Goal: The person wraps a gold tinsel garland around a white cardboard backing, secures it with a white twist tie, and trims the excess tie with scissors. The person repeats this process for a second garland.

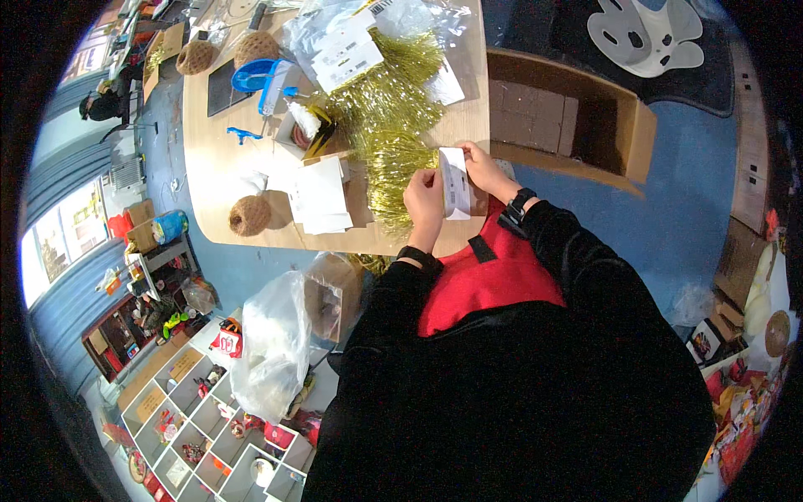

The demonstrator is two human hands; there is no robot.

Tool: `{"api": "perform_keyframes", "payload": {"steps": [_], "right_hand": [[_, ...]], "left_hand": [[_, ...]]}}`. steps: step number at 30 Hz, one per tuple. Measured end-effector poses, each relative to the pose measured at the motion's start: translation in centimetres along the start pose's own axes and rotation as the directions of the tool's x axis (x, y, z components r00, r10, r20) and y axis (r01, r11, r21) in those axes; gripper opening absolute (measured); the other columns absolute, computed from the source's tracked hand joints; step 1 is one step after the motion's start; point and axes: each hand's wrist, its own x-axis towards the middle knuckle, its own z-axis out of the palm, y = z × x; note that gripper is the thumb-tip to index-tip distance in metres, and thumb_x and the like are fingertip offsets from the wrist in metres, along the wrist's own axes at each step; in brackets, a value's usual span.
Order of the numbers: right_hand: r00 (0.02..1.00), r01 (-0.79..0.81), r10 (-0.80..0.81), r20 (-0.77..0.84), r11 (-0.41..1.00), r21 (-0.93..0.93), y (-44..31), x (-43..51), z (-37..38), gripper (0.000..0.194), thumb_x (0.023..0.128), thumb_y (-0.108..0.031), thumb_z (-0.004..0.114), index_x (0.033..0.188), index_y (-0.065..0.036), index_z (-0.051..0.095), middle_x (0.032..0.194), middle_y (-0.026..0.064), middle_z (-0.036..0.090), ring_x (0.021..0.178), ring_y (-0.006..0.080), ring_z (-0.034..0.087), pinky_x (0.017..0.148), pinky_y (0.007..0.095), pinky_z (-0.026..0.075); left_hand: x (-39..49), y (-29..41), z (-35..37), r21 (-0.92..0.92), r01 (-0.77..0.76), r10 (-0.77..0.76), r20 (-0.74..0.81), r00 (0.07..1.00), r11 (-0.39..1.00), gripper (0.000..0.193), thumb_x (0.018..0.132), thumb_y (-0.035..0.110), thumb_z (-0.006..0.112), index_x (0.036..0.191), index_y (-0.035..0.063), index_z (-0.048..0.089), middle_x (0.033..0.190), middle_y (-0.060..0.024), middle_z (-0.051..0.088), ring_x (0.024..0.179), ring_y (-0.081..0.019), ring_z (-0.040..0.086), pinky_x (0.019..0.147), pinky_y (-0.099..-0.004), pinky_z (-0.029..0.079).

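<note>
A folded white card [456,183] bearing print is at the table's near edge, in front of my red apron. Gold tinsel fringe [395,179] spreads leftward from the card's left edge. My left hand [424,199] pinches that edge, where card and tinsel meet; its fingertips are partly hidden. At the card's upper right edge, my right hand [484,168] grips it between thumb and fingers. Just beyond lies a heap of gold tinsel [392,103] with printed white cards [346,58] on it. A stack of blank-looking white cards [319,196] rests left of my left hand.
On the wooden table [219,169] are a brown fibre ball [249,215], a blue-and-white device [276,85], a small open box [292,135] and clear plastic bags [301,37]. An open cardboard box [640,141] stands right of the table. A person [103,105] is far left.
</note>
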Motion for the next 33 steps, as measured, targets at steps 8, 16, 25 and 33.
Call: {"api": "perform_keyframes", "payload": {"steps": [8, 16, 25, 33], "right_hand": [[0.818, 0.401, -0.572, -0.063, 0.645, -0.651, -3.7, -3.2, -1.1, 0.025, 0.079, -0.011, 0.07, 0.102, -0.007, 0.065, 0.099, 0.0102, 0.058, 0.101, 0.0326, 0.055, 0.087, 0.043, 0.046], [0.817, 0.425, -0.576, -0.009, 0.613, -0.666, -3.0, -2.1, -0.1, 0.009, 0.076, -0.017, 0.073, 0.082, -0.01, 0.071, 0.092, 0.0052, 0.059, 0.101, 0.0278, 0.053, 0.093, 0.0423, 0.04], [0.816, 0.481, -0.577, 0.03, 0.649, -0.589, -2.6, -1.3, -0.5, 0.008, 0.078, -0.015, 0.071, 0.081, -0.009, 0.065, 0.085, 0.005, 0.059, 0.094, 0.0276, 0.055, 0.09, 0.0424, 0.04], [0.818, 0.516, -0.573, -0.046, 0.767, -0.382, -2.7, -2.3, -0.6, 0.007, 0.08, -0.008, 0.068, 0.084, -0.006, 0.063, 0.084, 0.0078, 0.059, 0.089, 0.0304, 0.057, 0.08, 0.0401, 0.047]], "left_hand": [[0.6, 1.4, 0.7, 0.12, -0.018, 0.011, 0.057, 0.998, 0.993, 0.022, 0.089, 0.022, 0.07, 0.09, 0.0003, 0.07, 0.083, -0.0144, 0.073, 0.077, -0.0273, 0.071, 0.072, -0.0362, 0.054], [0.4, 2.1, 0.9, 0.135, 0.008, -0.014, 0.042, 0.999, 0.991, 0.021, 0.088, 0.022, 0.07, 0.09, 0.0014, 0.07, 0.084, -0.0146, 0.072, 0.078, -0.0287, 0.071, 0.071, -0.0372, 0.054], [0.3, 1.5, 1.2, 0.135, -0.049, 0.046, 0.02, 0.999, 0.99, 0.021, 0.088, 0.022, 0.071, 0.09, 0.0013, 0.071, 0.082, -0.0161, 0.072, 0.076, -0.0311, 0.071, 0.069, -0.0384, 0.054], [0.2, 1.1, 1.5, 0.097, -0.044, 0.042, 0.024, 0.999, 0.994, 0.022, 0.088, 0.023, 0.07, 0.091, 0.0013, 0.071, 0.084, -0.0171, 0.072, 0.077, -0.0333, 0.07, 0.069, -0.0392, 0.053]]}}
